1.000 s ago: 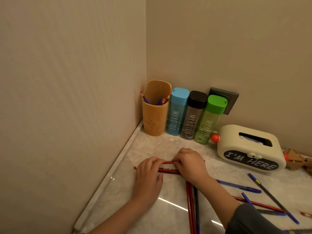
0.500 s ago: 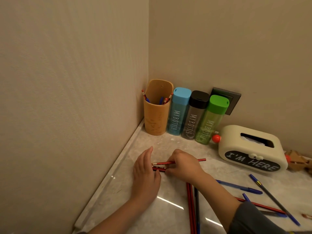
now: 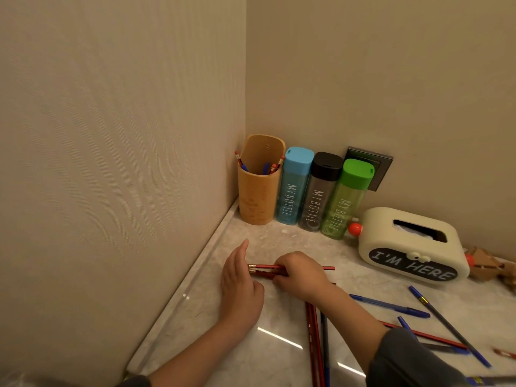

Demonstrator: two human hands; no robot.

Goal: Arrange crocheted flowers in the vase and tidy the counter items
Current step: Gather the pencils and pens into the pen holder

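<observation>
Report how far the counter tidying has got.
Done: several pencils and pens stand in the wooden holder. In hand: the right hand grips a few red pencils while the left hand, fingers straight, touches their eraser ends. Left: blue pens and loose pencils lie on the counter; no vase or flowers in view.

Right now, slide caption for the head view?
Right hand grips red pencils on the counter; flat left hand butts their eraser ends.
</observation>
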